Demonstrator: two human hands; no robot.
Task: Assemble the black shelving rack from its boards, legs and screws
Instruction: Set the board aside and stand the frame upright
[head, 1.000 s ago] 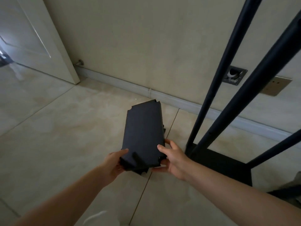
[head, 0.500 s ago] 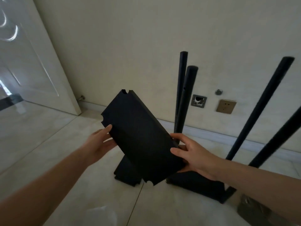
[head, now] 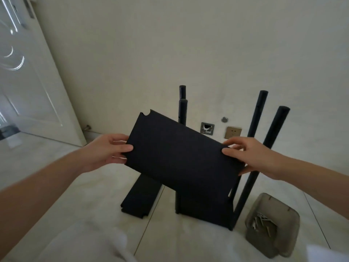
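Black shelf board [head: 181, 156] — held in the air, tilted, above the part-built rack, gripped at its short ends by the left hand [head: 105, 150] and right hand [head: 251, 156], thumbs on the near face and fingers curled behind. Risk judged: its notched corners may snag on the four upright legs [head: 257, 118] if it is lowered askew, and the base board [head: 205, 208] could be tipped. Open floor lies to the left; spare boards [head: 139, 197] and the screw tray [head: 272, 224] stand close beside the rack — the wall just behind.
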